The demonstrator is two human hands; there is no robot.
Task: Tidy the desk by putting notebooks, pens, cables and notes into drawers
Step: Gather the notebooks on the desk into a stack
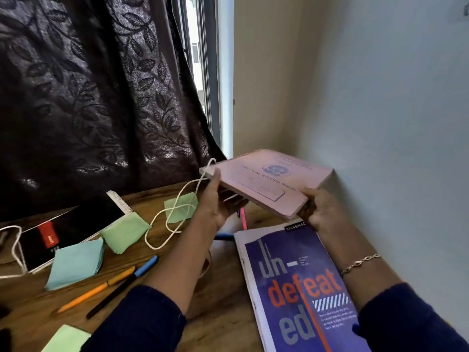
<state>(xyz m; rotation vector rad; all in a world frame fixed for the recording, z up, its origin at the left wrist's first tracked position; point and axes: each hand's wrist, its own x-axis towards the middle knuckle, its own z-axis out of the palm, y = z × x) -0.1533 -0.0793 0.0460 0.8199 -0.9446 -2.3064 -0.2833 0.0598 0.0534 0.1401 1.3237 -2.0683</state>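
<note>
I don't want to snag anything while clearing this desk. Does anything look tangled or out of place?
The white cable loops across a green note and rises to the left corner of the pink record book, held up by the left hand and right hand. It may be caught there.

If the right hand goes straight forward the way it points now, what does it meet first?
Probably the wall. The right hand holds the pink record book by its near corner; the book's far corner looks close to the wall, so it would touch first. Depth is unclear.
</note>
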